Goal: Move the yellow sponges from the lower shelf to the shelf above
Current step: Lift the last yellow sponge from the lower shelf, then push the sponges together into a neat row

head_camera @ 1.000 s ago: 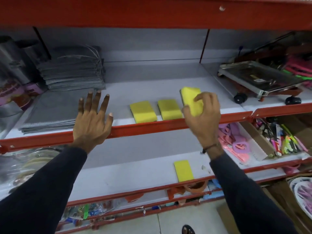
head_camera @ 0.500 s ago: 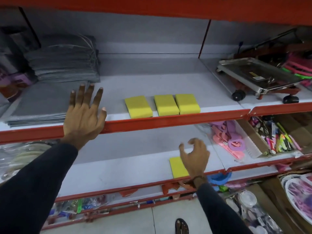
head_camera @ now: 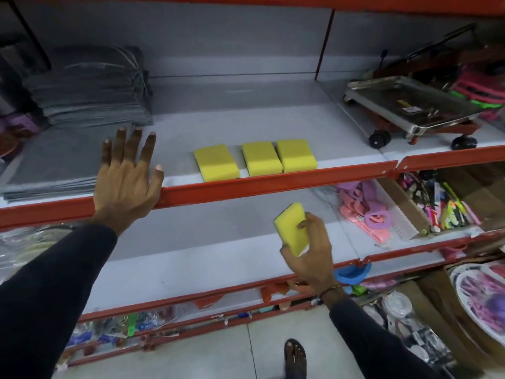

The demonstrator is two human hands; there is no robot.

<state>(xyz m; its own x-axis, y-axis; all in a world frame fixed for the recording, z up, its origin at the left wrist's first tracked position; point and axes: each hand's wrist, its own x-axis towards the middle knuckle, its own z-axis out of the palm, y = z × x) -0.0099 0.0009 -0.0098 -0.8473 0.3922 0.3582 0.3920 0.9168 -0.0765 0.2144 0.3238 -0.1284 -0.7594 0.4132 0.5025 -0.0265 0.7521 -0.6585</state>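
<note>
Starting at the far left, I've got a stack of grey cloths (head_camera: 90, 88) piled at the back of the upper shelf (head_camera: 246, 124), with flat grey mats (head_camera: 54, 165) spread in front of it. Next along, the left hand (head_camera: 125, 179) is planted on that shelf's red front lip (head_camera: 273, 181), palm down, fingers spread wide and flat, gripping nothing. Moving on, three yellow sponges (head_camera: 262, 158) sit in a row near the front of the upper shelf: the left one a little apart, the middle and right ones just beside each other, all lying flat.

Drop down a level and there's the action: the right hand (head_camera: 311, 253) is over the lower shelf (head_camera: 177, 258), fingers curled around a fourth yellow sponge (head_camera: 291, 228), thumb at its lower end, fingertips on its right edge. The sponge is tilted up on end (whether it's clear of the shelf surface I can't quite tell from here). A thin band shows at that wrist, dark sleeves on both arms.

Further right, pink and purple plastic pieces (head_camera: 363, 214) lie on the lower level, then a tray of coloured pens (head_camera: 448, 206). Above them, a metal wheeled trolley (head_camera: 415, 110) sits on the upper level. Down at the bottom, a sandalled foot (head_camera: 295, 356) on the tiled floor.
</note>
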